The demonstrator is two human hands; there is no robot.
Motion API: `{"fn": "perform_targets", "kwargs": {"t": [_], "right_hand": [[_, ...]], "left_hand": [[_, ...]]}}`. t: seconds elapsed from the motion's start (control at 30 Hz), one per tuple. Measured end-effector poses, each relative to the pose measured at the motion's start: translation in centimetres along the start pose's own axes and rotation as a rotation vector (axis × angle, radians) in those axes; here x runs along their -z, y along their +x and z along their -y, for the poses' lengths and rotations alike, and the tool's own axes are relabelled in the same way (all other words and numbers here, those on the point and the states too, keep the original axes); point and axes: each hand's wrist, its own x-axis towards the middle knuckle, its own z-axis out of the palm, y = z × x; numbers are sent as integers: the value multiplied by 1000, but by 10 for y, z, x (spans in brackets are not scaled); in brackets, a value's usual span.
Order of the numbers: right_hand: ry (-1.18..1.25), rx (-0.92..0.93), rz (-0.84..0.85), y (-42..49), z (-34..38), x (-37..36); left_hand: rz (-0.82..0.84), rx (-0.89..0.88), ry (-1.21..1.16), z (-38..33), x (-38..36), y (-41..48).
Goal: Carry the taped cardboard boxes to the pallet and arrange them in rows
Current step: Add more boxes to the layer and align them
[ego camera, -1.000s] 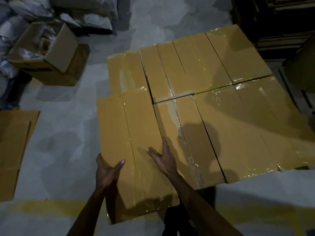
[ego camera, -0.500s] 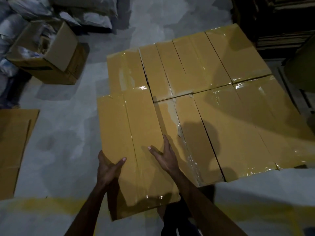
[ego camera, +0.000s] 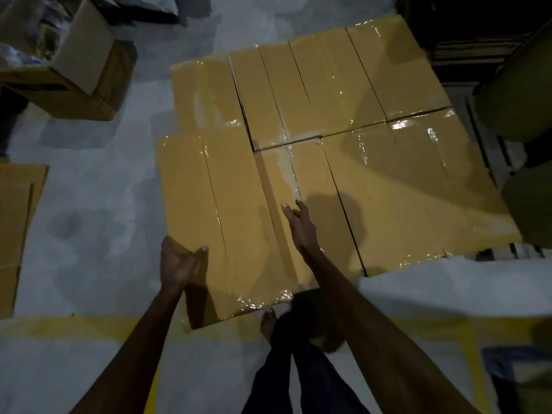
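Lying at the near-left corner of the stack, a long taped box [ego camera: 227, 222] points its long axis away from the person. Its near end is towards the feet and its far end meets the back box [ego camera: 206, 94] of the row behind. Its right side runs along the neighbour box [ego camera: 316, 210], touching or just overlapping it; whether it rests fully flat cannot be told. Its near end juts closer to the person than the near edge of the other boxes [ego camera: 403, 198] in the front row. The coming move, as I judge it, is therefore a push straight ahead along that long axis until the ends line up.

The left hand [ego camera: 179, 264] is at the box's near-left edge. Its grip is closed on the box, thumb lying on the top face, fingers round the side and out of sight. The right hand [ego camera: 300, 227] is over the seam between the box and its neighbour, further forward than the left. Its grip is open, fingers straight and holding nothing; whether it touches the cardboard cannot be told.

The pallet [ego camera: 495, 253] shows only as slats at the right, under the boxes. Around it lie grey floor [ego camera: 89, 189], a yellow line [ego camera: 74, 324], an open carton [ego camera: 74, 70] at far left, and flat cardboard [ego camera: 15, 228] at the left edge.
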Motion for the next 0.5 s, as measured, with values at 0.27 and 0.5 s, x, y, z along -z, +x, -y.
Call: {"fn": "perform_targets", "kwargs": {"t": [0.27, 0.5], "right_hand": [[-140, -43, 148, -39, -24, 22], [-296, -166, 398, -66, -56, 6]], "left_hand": [[-23, 178, 99, 45, -20, -58], [-31, 405, -113, 59, -19, -93]]}}
